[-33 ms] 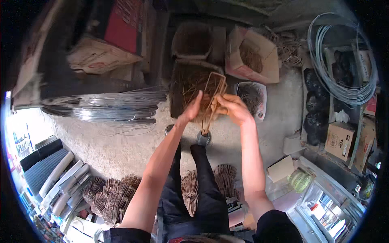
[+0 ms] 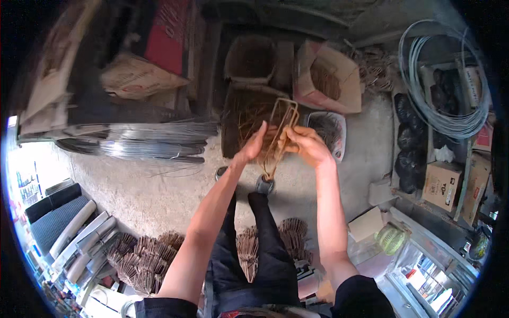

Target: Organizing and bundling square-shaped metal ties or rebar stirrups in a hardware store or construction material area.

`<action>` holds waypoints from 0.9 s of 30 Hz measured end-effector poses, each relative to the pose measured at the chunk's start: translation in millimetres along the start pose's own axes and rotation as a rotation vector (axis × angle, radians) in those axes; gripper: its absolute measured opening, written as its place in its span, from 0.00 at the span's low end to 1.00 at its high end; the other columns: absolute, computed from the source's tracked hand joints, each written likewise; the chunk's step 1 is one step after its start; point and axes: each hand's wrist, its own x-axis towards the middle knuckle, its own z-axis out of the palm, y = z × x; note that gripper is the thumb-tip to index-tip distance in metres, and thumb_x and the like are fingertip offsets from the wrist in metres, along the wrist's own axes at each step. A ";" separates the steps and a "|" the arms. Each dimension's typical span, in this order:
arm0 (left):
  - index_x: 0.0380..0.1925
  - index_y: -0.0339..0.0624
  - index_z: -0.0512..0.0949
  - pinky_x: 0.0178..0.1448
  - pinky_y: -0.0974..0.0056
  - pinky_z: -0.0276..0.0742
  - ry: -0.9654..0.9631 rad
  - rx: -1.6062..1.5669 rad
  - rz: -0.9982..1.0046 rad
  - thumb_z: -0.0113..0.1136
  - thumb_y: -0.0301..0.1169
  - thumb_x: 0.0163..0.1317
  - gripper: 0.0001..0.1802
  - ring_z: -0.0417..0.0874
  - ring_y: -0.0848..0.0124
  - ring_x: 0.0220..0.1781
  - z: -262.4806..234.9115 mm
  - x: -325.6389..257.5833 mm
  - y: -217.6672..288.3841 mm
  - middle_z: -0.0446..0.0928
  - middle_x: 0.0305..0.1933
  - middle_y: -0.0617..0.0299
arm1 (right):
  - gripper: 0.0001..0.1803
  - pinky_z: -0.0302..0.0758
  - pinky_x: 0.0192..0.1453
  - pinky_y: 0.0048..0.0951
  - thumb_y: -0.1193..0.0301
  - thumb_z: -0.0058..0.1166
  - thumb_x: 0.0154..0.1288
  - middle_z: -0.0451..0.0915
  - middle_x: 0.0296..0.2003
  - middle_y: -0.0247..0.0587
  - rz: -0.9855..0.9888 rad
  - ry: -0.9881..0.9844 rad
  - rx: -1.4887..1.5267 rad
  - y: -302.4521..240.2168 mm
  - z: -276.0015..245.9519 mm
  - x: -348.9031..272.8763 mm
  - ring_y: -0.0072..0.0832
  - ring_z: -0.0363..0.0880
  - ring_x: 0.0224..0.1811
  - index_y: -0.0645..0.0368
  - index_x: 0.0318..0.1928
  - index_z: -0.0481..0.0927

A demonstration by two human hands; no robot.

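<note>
Wire stirrups (image 2: pixel 280 135) | no shift from moment before | right hand (image 2: pixel 306 146) grip clamped on bundle | left hand (image 2: pixel 253 144) fingers apart, palm flat against it | above box of stirrups (image 2: pixel 241 119)

Both bare forearms reach forward and converge, the left hand (image 2: pixel 253 146) open with fingers straight, the right hand (image 2: pixel 306 144) curled closed just beside it.

Person, seen from above: bare forearms, left hand (image 2: pixel 253 147) and right hand (image 2: pixel 308 146) ungloved, short black sleeves at the upper arms, dark trousers (image 2: pixel 265 254), dark shoes (image 2: pixel 264 185) with pale toe caps.
</note>
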 end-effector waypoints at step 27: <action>0.48 0.31 0.75 0.44 0.67 0.75 0.367 0.251 0.442 0.49 0.57 0.65 0.34 0.77 0.74 0.39 -135.2 -295.5 469.5 0.77 0.38 0.60 | 0.23 0.78 0.50 0.43 0.64 0.57 0.63 0.75 0.42 0.54 -0.339 -0.066 -0.276 -373.1 328.7 -3.8 0.42 0.77 0.45 0.70 0.49 0.68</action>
